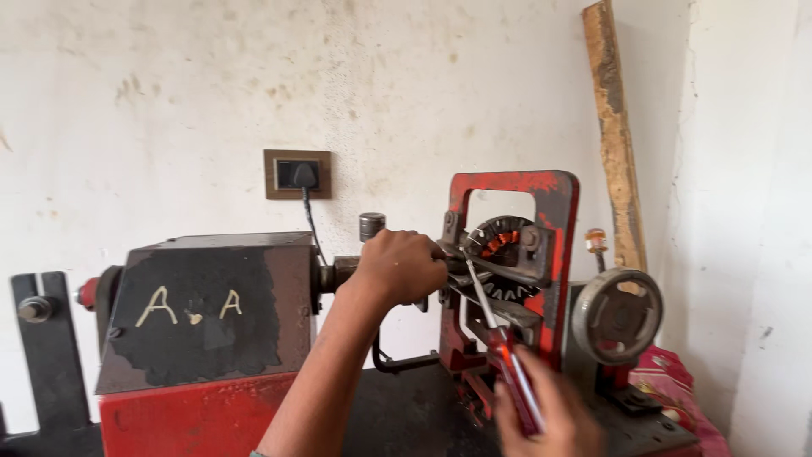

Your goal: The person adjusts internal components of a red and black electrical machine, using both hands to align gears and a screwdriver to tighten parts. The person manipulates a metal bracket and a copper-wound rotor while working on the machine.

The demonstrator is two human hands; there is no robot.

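Red-handled screwdriver with a slim steel shaft (499, 334) sits gripped in the right hand (545, 415), its tip angled up and to the left into the clamped part just beyond the left hand's fingers.

Far off to the left of both hands stands a dark upright metal bracket with a bolt (38, 338). Nearer, just left of the left forearm, is a grey-black sheet-metal housing with pale painted marks (207, 309), resting on a red base (194, 419). Above it on the stained white wall (169, 101) a brown-framed socket (297, 174) takes a black plug and cord.

The left hand (402, 267) is closed over the dark spindle (338, 272) that comes out of the housing, likely to keep it from turning while the tool works. Just to its right, touching the fingertips, a round stator with copper-orange windings (501, 245) is held inside a red rectangular steel frame (554, 254), which keeps it upright and facing the person.

Right of the right hand is a grey metal handwheel (617, 316), with a weathered wooden plank (613, 135) leaning on the wall behind it and a red patterned cloth (672, 381) below
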